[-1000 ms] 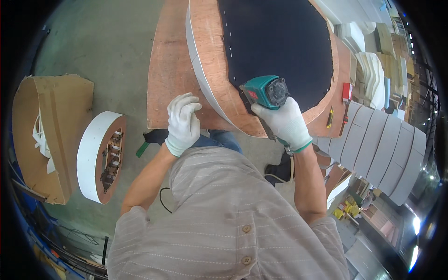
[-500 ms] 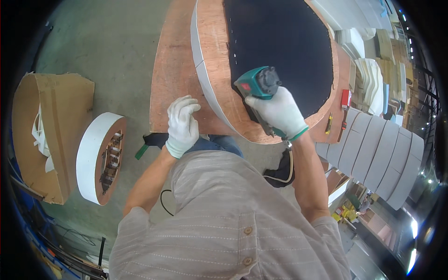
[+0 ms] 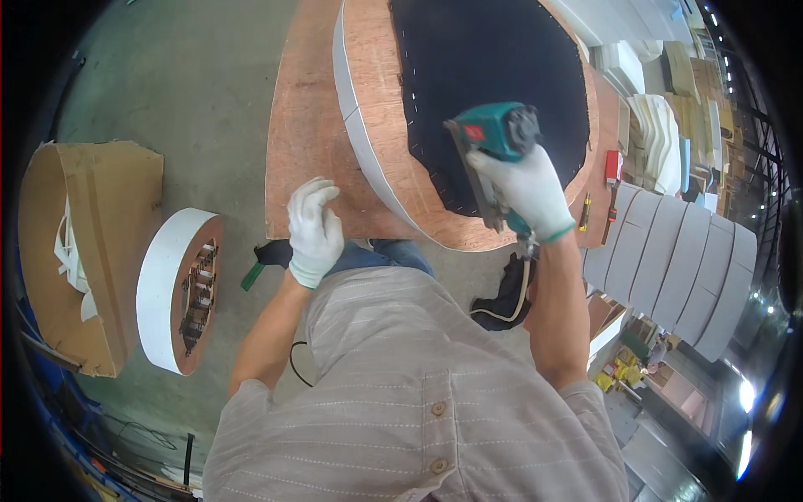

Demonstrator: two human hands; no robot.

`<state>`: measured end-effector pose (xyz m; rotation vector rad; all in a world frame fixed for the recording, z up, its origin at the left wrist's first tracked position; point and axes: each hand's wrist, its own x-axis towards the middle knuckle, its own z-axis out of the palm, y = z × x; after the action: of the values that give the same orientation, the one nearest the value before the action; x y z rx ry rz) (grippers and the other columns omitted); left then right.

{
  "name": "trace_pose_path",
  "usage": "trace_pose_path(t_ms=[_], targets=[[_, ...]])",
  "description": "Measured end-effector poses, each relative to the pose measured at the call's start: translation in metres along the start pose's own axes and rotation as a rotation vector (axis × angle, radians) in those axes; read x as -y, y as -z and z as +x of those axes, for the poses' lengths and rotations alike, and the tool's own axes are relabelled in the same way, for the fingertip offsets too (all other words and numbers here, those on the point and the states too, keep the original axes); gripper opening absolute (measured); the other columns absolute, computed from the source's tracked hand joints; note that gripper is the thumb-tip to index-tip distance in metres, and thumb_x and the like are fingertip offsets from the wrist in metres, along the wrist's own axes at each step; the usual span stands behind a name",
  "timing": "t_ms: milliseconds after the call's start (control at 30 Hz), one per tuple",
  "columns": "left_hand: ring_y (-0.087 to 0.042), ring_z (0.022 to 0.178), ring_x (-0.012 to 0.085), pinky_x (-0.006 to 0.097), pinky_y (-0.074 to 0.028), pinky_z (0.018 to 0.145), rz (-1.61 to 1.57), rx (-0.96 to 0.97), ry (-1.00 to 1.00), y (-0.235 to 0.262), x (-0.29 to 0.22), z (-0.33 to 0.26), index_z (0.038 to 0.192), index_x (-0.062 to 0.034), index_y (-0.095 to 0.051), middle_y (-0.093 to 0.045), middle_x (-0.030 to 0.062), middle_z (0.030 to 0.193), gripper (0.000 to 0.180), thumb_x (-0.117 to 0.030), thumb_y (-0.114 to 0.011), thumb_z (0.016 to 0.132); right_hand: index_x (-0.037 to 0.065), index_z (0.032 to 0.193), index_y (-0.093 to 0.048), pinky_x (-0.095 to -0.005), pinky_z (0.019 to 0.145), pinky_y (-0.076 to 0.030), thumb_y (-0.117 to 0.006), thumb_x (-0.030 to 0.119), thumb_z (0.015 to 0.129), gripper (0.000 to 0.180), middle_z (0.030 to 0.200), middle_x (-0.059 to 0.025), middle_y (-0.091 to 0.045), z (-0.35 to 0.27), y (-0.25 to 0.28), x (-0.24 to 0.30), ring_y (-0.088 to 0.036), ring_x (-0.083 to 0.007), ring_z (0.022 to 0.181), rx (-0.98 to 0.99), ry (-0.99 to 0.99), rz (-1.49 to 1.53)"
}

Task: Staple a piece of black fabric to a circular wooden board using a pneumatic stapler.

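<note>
My right hand, in a white glove, grips a green and black air staple gun with a hose running from its handle. The gun is over the black fabric, near its front edge. Staples dot the fabric's left border, which lies on a rounded plywood frame with a pale side band. My gloved left hand hovers by the near edge of the plywood table, left of the frame. Its fingers are loosely bent with nothing in them.
A white-sided oval ring and an open cardboard box stand on the floor at left. A yellow-black cutter and a small red box lie on the table's right edge. Grey curved panels stand at right.
My right hand has moved the staple gun to the right and tilted it, uncovering the fabric's near-left edge. The left hand shifts slightly left. The whole view has also shifted a little.
</note>
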<state>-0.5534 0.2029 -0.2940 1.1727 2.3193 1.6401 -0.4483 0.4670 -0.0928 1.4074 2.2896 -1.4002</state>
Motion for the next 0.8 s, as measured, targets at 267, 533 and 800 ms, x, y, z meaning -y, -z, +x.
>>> trace_pose_path(t_ms=[267,533,800], targets=[[-0.063,0.118,0.0402,0.048,-0.05,0.105,0.068,0.029,0.058,0.015,0.023,-0.01,0.122,-0.001,-0.063,-0.066,0.0213,0.124,0.043,0.013,-0.056,0.083,0.0,0.106,-0.077,-0.033,0.074,-0.056,-0.08,0.017,0.088,0.025,0.084,-0.0072,-0.076,-0.052,-0.006,-0.05,-0.069,-0.0122,0.077,-0.054,-0.03,0.038],[-0.063,0.116,0.041,0.049,-0.051,0.104,0.025,0.07,0.0,0.007,0.011,0.004,0.122,0.0006,-0.063,-0.066,0.0218,0.123,0.042,0.013,-0.056,0.082,-0.002,0.103,-0.076,-0.0405,0.075,-0.059,-0.082,0.025,0.087,0.031,0.086,-0.0189,-0.077,-0.026,-0.033,-0.048,-0.078,-0.033,0.082,-0.021,0.113,-0.23],[-0.063,0.122,0.0398,0.046,-0.048,0.11,-0.002,0.108,0.1,-0.006,0.004,0.002,0.131,0.0037,-0.06,-0.065,0.0232,0.128,0.038,-0.001,-0.066,0.094,0.007,0.118,-0.072,-0.0231,0.053,-0.041,-0.078,0.012,0.093,0.026,0.077,0.004,-0.062,-0.103,-0.001,-0.092,-0.053,-0.0038,0.06,-0.207,-0.123,0.438]])
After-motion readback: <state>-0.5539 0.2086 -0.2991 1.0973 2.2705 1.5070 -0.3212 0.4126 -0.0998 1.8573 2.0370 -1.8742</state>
